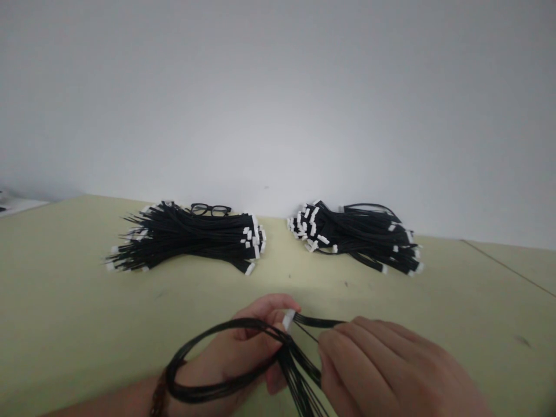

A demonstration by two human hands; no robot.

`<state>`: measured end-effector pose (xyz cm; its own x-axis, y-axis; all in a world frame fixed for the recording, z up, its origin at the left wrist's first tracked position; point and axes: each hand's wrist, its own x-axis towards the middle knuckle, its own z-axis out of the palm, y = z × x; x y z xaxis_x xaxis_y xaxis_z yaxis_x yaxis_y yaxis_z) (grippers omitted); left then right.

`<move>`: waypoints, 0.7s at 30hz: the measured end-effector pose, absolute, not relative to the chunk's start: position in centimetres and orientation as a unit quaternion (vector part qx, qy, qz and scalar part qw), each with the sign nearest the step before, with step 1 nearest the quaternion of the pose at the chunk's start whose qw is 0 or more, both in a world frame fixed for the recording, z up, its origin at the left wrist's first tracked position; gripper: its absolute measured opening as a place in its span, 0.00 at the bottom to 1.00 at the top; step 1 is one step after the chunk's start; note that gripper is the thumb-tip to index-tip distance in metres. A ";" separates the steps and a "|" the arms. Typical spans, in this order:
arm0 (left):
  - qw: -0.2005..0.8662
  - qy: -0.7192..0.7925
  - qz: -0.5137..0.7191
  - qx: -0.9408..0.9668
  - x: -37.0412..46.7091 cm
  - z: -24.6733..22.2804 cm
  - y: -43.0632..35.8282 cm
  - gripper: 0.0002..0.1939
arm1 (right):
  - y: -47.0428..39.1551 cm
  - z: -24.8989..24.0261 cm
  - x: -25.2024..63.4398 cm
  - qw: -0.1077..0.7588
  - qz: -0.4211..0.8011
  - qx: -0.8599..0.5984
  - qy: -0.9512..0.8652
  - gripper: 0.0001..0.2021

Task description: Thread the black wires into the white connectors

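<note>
My left hand [252, 347] pinches a white connector [288, 319] between thumb and fingers, near the bottom middle of the view. Black wires of a wire harness [208, 394] run from it; part of the bundle loops over my left wrist and the rest hangs down between my hands. My right hand [386, 365] is closed, back of the hand toward me, around black wires just right of the connector. A single thin wire stretches from the connector into its fingers. The fingertips of my right hand are hidden behind the hand.
Two piles of black wire harnesses with white connectors lie against the wall, a left pile [195, 234] and a right pile [360, 234]. Black-framed glasses [211, 209] rest behind the left pile. The greenish tabletop [108, 324] has a seam [504, 263] at the right.
</note>
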<state>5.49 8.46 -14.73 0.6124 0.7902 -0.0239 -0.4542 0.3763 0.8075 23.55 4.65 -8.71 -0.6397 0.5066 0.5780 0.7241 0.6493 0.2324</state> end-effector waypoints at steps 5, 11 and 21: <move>0.788 0.223 0.396 0.415 6.2 -16.1 8.7 0.17 | 4.8 -9.0 23.7 0.220 -0.195 -0.353 -0.888 0.12; 0.780 0.195 0.354 0.478 5.5 -16.3 8.9 0.13 | 4.5 -9.2 23.3 0.213 -0.171 -0.358 -0.893 0.10; 0.737 0.241 0.384 0.500 5.3 -15.1 8.8 0.17 | 4.9 -7.9 25.7 0.198 -0.133 -0.442 -0.864 0.08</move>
<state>5.34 8.84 -15.15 0.5885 0.8080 0.0293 -0.3257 0.2037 0.9233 25.71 4.86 -7.85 -0.5298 0.7123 0.4605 0.8176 0.5733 0.0538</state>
